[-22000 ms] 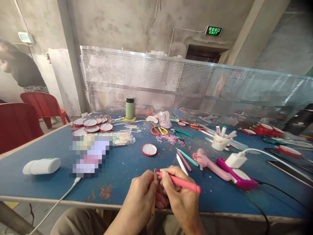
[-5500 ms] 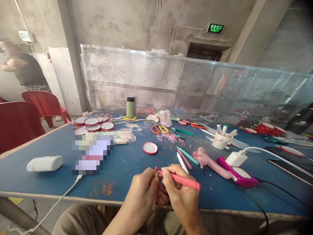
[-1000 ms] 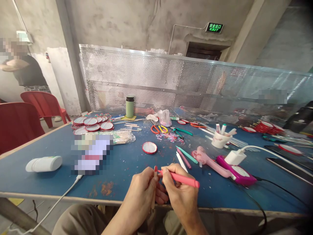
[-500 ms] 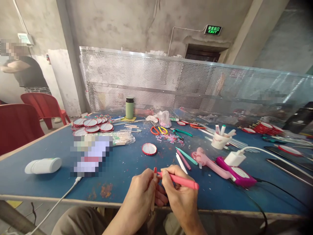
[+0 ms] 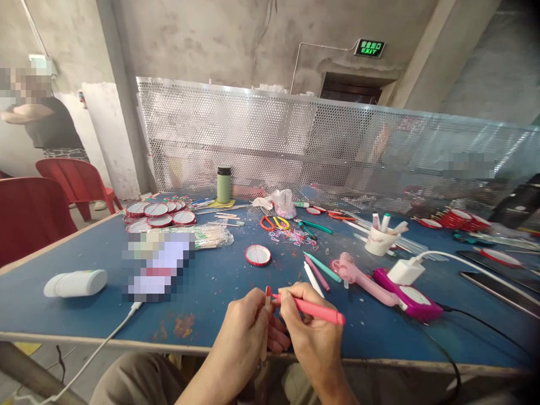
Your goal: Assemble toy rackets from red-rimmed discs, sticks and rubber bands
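Upright in my left hand (image 5: pixel 247 323) is a flat wooden craft stick (image 5: pixel 265 332), its top end coloured red. My right hand (image 5: pixel 312 326) grips a pink-red marker pen (image 5: pixel 318 311), its tip pointing left beside the stick's red end; whether it touches cannot be made out. Both hands are close together over the table's front edge. Beyond them lies a round white disc with a red rim (image 5: pixel 258 255). White, mauve and teal pens (image 5: pixel 323 267) rest to the right of it.
On the blue table (image 5: pixel 189 304), a white bottle (image 5: pixel 76 283) and a blurred phone lie left. Red-rimmed discs (image 5: pixel 156 210) are piled behind, near a green flask (image 5: pixel 224 185). A pink handheld fan (image 5: pixel 363 281), a magenta power strip (image 5: pixel 409 298) and a pen cup (image 5: pixel 378 241) stand right.
Hardly anything differs. The marker has shifted very slightly beside the stick, and the red at the stick's end shows a little more. The view has tilted a touch.
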Demonstrator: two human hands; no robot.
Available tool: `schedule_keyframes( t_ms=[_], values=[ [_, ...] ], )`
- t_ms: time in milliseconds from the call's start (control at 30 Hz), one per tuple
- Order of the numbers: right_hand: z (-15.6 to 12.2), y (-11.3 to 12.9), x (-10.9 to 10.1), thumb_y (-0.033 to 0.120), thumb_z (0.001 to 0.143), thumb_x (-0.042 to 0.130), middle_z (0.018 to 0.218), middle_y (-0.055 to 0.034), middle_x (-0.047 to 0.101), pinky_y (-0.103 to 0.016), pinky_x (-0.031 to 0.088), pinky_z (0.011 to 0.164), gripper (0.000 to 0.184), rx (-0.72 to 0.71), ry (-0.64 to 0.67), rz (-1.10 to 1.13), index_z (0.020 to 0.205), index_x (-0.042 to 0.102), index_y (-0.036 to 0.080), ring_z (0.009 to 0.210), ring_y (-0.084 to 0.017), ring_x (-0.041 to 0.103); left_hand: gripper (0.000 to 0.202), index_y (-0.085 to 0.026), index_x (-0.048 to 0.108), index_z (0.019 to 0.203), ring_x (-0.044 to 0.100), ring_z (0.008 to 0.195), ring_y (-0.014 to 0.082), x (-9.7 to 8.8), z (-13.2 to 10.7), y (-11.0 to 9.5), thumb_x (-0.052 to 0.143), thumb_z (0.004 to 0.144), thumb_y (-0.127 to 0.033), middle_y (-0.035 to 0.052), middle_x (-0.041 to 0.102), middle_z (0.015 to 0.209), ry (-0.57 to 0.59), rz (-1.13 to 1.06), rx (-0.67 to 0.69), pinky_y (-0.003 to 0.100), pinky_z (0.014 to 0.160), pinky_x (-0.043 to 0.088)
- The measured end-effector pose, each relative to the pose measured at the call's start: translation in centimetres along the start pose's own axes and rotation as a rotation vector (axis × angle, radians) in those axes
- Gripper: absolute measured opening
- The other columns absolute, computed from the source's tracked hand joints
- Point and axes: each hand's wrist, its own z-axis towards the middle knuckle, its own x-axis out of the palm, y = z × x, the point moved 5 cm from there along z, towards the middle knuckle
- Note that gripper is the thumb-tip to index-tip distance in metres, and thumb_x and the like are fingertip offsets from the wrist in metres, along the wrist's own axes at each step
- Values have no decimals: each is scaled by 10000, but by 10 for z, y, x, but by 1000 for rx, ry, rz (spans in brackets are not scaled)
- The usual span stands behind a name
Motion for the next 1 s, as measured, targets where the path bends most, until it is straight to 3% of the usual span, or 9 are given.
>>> schedule_keyframes(
  t_ms=[1000],
  values=[
    [1,-5,2,262,935,560,633,22,588,-186,446,525,231,23,21,22,724,611,181,557,-106,527,319,-235,440,715,631,478,147,-1,2,2,521,891,-489,-6,652,567,-3,-12,-8,255,506,537]
  ],
)
